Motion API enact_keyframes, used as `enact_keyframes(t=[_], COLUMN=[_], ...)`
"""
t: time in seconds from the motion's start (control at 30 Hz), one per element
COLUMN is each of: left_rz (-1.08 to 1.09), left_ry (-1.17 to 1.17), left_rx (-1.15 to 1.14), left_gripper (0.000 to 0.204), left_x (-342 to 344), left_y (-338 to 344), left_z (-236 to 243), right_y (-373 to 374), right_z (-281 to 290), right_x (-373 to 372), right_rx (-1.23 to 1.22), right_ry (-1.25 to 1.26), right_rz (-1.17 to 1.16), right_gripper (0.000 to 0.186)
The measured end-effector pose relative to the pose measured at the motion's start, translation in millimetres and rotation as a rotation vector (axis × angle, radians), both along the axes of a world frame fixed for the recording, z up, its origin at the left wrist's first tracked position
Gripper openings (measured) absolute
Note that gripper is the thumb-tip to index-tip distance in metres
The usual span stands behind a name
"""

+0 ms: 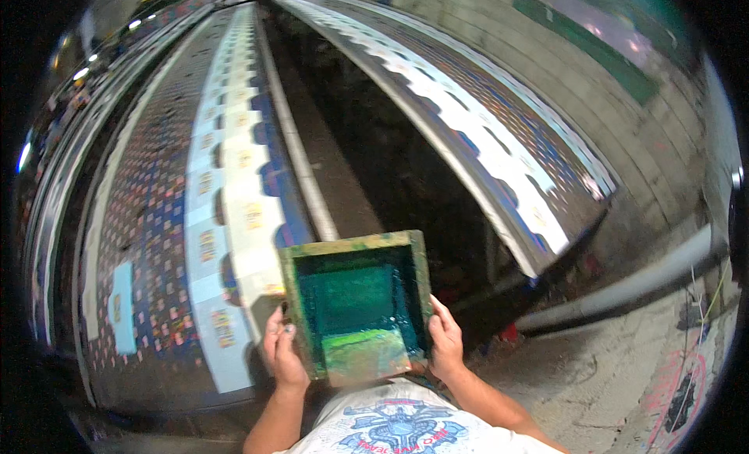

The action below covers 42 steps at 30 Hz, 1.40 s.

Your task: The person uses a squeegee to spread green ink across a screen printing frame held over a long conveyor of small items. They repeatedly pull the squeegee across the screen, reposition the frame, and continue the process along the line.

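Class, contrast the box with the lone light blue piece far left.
The box is held by the left hand and right hand; the blue piece lies on the table. The box has deep walls; the blue piece looks flat. The box is dark green inside; the blue piece is pale.

Gap (367, 126) beyond frame (422, 274) passable between left table (140, 380), right table (581, 211); pipe (624, 292) obstructs right.

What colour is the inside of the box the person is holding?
The inside of the box is mostly dark green; the head view shows it best.
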<state>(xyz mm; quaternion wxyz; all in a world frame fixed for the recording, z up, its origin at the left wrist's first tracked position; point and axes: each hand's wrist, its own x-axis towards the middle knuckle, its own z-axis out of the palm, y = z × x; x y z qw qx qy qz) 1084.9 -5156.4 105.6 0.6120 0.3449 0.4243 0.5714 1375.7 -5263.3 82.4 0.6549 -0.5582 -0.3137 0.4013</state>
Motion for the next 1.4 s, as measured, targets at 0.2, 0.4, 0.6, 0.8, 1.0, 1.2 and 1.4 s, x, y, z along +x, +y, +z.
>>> enact_keyframes(t=[0.2,0.4,0.6,0.8,1.0,1.2,1.4], left_rz=[-0.165,-0.128,-0.167,-0.260,-0.331,-0.324,-0.251], left_ry=[0.168,0.569,0.531,0.165,0.037,0.112,0.289], left_rx=[0.185,0.027,0.152,0.146,0.010,-0.082,-0.137], left_gripper=[0.063,0.079,0.074,0.075,0.066,0.072,0.068], left_x=[146.2,219.9,277.4,363.3,450.1,523.9,564.6], left_y=[-33.0,-50.6,-0.6,64.7,121.8,149.7,166.6], left_z=[-11.7,-65.0,-27.6,-39.3,-56.3,-68.4,-83.7], right_y=[-27.9,-35.1,-8.2,29.0,13.8,-18.5,-26.4], right_z=[17.3,17.5,6.3,30.0,53.2,21.5,12.0], right_x=[150.2,235.9,270.5,343.4,393.8,442.9,539.9], right_rx=[0.036,0.004,0.028,0.006,-0.133,-0.218,-0.240], right_ry=[0.096,-0.008,0.143,-0.129,-0.152,-0.011,-0.212], right_rz=[0.004,-0.004,-0.023,-0.077,-0.290,-0.392,-0.334], right_gripper=[0.071,0.061,0.067,0.064,0.073,0.060,0.054])
